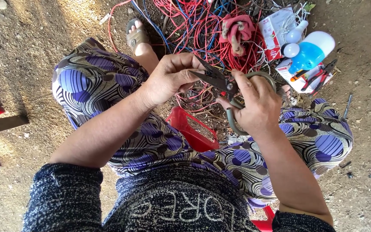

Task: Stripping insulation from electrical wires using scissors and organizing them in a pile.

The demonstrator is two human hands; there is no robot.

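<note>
**Two hands on a big pair of scissors**

The right hand [258, 105] is curled shut around the big grey metal scissors with looped handles [232, 92]; its fingers go through the handle loops and its thumb lies on top, near the screw in the middle; the left hand [170, 77] is closed too, with its fingertips pinched at the dark pointed blades; if there is something small between the blades, it is too small to tell; the scissors sit up in the air between the two knees, over the red plastic stool [192, 131] the person sits on; the legs wear loose trousers with purple and white swirls [95, 81]; on the dirt ground just past the hands lies a messy heap of red and blue wires [194, 25]; a red and pink cloth [237, 30] rests on the heap; to the right of it sit a white and blue light bulb [312, 51] and red-handled pliers [320, 75] on a white box [299, 79].
</note>
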